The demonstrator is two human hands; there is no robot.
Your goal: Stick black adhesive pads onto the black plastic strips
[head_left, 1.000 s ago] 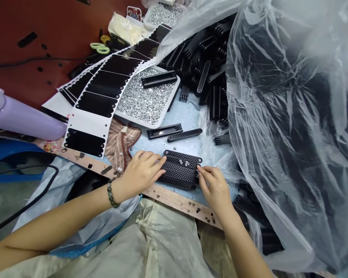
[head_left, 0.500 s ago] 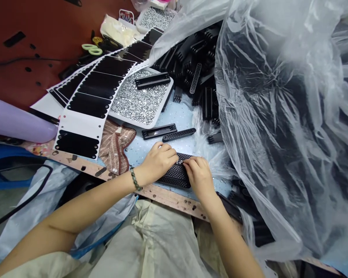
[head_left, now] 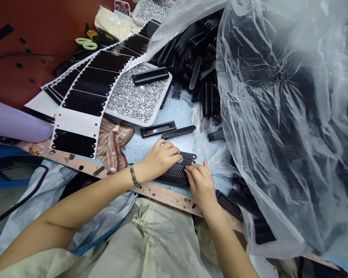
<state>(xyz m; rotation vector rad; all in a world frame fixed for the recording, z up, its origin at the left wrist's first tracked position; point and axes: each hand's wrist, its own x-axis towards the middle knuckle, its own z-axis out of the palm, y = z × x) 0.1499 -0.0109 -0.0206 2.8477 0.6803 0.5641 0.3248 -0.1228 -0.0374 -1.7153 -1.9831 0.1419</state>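
- Black lattice-faced strips (head_left: pixel 174 174) lie bunched side by side on a pale blue sheet (head_left: pixel 176 116), just behind a worn wooden board edge (head_left: pixel 150 190) and between the two hands.
- Left hand (head_left: pixel 161 159), with a beaded bracelet (head_left: pixel 134 176) on its wrist: fingers (head_left: pixel 169 151) are curled close together, their tips against the near end of the strips; whether they grip or only rest, I cannot tell.
- Right hand (head_left: pixel 200 185): fingers (head_left: pixel 195 170) are narrowly bunched and lie on the strips' far end; here too, I cannot tell whether they grip.
- One loose lattice strip (head_left: pixel 178 132) and a black slotted bar (head_left: pixel 156 129) lie just above the hands.
- Further up, a white tray (head_left: pixel 120 112) holds a heap of small silver fasteners (head_left: pixel 136 94), with another black bar (head_left: pixel 150 75) lying on top.
- Sheets of black pads on white backing (head_left: pixel 84 102) fan out to the left of the tray, over a striped cloth (head_left: pixel 113 143).
- Green-handled scissors (head_left: pixel 85 43) sit on a red-brown tabletop (head_left: pixel 17 69).
- To the right, black comb-shaped parts (head_left: pixel 188 58) pile up beside and under a clear plastic bag (head_left: pixel 278 116).
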